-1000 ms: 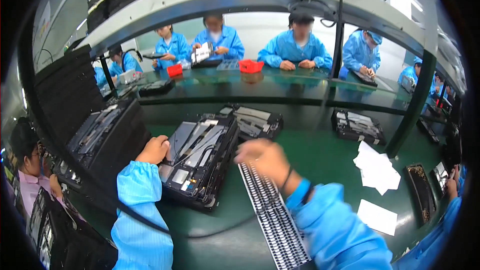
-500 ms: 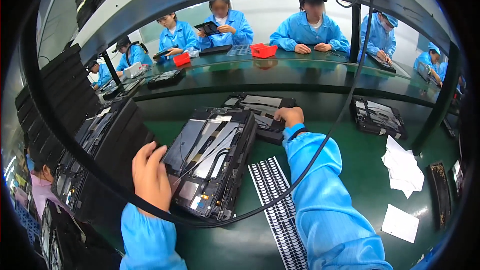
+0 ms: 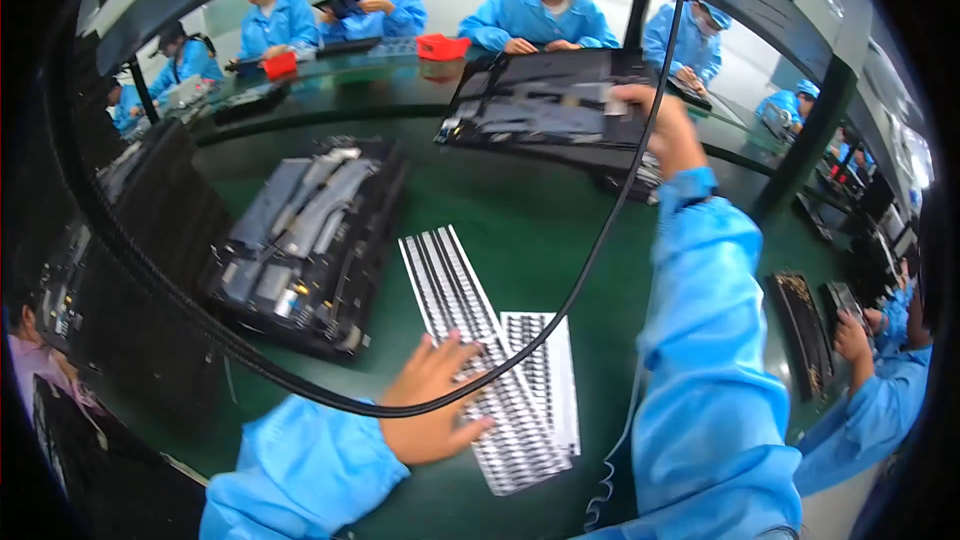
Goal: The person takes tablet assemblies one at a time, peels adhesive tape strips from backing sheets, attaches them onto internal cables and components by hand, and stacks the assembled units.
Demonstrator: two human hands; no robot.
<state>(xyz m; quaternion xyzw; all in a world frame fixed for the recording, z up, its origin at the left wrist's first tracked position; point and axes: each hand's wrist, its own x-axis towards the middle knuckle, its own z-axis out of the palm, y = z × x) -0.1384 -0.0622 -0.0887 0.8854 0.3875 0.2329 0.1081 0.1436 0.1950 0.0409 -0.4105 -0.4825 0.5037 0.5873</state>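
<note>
My right hand grips the right end of a black, flat tablet housing with grey strips inside, raised and tilted over the far side of the bench. Motion blurs it slightly. My left hand lies with fingers spread on a white sheet of black stickers. Under that sheet and to its right lies a second sticker sheet. To the left of my left hand rests a stack of black tablet housings, the top one showing grey battery-like strips and small parts.
A tall stack of black housings stands at the left. More dark housings lie beneath the raised one. A black cable loops across the view. At the right is a curved dark tray, close to a co-worker's hands.
My left hand has gone from the housing stack to the sticker sheet. My right hand has lifted a housing and moved away to the right. The view has shifted, and a second sticker sheet shows.
</note>
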